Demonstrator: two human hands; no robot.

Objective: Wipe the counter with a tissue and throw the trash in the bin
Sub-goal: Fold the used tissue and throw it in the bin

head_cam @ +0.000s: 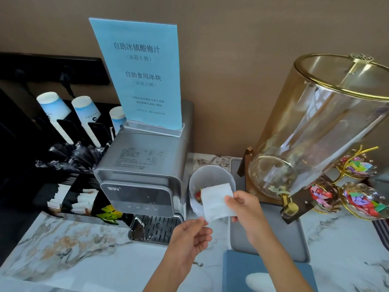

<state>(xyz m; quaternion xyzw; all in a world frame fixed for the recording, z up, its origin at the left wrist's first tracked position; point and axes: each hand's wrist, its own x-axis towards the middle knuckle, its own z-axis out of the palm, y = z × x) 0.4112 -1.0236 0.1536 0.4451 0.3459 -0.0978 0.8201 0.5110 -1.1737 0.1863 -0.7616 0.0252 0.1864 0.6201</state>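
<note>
A white folded tissue is held in the air over the marble counter. My right hand pinches its right edge. My left hand grips its lower left corner with thumb and fingers. Right behind the tissue stands a small translucent bin with colourful wrappers inside, between the water dispenser and the grey tray.
A silver water dispenser with a blue sign on top stands left of the bin. A glass drink dispenser sits on a grey tray at right, beside candy dishes. A blue tissue box lies nearest me. Paper cups and sachets fill the black rack at left.
</note>
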